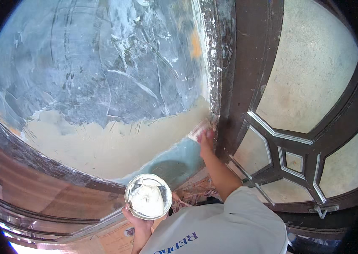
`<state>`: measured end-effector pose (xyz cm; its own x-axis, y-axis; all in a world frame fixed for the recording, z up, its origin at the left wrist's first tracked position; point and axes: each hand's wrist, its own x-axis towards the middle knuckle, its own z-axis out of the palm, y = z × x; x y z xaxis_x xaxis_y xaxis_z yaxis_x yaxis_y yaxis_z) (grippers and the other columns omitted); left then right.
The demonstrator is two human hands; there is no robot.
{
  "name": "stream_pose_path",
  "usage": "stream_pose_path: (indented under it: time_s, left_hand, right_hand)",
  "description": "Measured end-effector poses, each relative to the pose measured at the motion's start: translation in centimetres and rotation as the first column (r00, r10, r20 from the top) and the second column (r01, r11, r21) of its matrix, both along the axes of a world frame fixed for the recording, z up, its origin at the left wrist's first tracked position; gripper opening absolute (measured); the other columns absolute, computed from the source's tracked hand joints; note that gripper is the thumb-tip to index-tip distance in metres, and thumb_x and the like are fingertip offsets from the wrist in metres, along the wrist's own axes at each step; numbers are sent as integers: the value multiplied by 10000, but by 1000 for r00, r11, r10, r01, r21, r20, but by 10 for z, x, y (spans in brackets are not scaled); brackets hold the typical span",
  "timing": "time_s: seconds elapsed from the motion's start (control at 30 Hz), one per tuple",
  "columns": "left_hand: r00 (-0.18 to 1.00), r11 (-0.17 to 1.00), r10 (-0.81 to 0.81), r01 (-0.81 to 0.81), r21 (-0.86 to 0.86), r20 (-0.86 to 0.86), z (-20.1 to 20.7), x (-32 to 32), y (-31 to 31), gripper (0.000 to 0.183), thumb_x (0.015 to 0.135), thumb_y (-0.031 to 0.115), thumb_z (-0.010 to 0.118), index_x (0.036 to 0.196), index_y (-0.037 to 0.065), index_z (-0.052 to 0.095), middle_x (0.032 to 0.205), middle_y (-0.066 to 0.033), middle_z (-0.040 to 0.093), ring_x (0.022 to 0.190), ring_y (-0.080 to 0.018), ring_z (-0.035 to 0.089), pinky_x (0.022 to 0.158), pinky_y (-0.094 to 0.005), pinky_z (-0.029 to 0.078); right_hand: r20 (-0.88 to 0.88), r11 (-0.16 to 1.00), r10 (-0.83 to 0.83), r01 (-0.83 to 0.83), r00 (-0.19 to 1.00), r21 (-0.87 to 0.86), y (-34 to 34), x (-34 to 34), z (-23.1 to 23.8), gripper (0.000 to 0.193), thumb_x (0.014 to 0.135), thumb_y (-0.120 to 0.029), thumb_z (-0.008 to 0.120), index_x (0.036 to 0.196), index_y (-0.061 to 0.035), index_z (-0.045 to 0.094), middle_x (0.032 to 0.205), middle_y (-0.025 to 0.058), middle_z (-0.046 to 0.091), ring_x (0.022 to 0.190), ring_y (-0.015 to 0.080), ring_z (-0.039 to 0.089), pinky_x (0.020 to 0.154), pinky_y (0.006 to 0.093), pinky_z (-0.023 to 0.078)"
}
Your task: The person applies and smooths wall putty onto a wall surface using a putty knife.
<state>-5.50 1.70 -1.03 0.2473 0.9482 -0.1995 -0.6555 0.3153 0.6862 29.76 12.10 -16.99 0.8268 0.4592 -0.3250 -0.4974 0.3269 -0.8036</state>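
Note:
My left hand [138,220] is wrapped round the side of a round metal bowl [135,185], holding it up low in the view. A mound of white putty [148,200] lies in it. My right arm stretches out to the wall, where my right hand [206,138] is closed round a pale, flat-edged putty scraper [198,130]. The scraper's blade rests on the wall close to the dark frame. A wide band of smooth beige putty [90,144] runs across the wall's lower part. Beneath it, toward the right, is a bare light-blue patch [172,163].
Above the band the wall [81,63] is blue-grey with white streaks. A dark, paint-spattered frame [223,63] borders it on the right, beside a brown panelled door [268,25] with a metal handle [324,209]. Brownish ledges [39,186] curve along the lower left.

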Motion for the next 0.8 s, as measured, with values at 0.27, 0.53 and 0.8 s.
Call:
stream_pose_path:
  time_s: [0.27,0.53,0.8]
  left_hand:
    - [998,1000,-24,24,-13,55,3,-2,-2,707,793,522,454,1310,41,482,1280,-156,545,1143,-327,547,954,-462,471]
    - [993,997,-71,72,-6,90,17,4,-6,723,787,520,474,1306,18,478,1289,-158,545,1127,-323,564,933,-437,495]
    - [998,999,-39,38,15,57,-1,-13,-2,771,800,583,471,1345,39,444,1328,-164,509,1176,-337,527,969,-460,466]
  right_hand:
    - [316,992,-28,-12,948,123,-21,-29,77,346,875,-239,678,1120,-70,500,952,20,589,787,161,592,661,330,500]
    - [734,985,167,-74,658,-158,10,-24,94,364,838,-181,715,1107,-71,496,1002,46,578,841,155,591,656,305,505]
    - [721,979,129,-202,681,15,7,-53,98,365,854,-209,701,1118,-67,494,952,34,572,777,144,587,637,274,501]
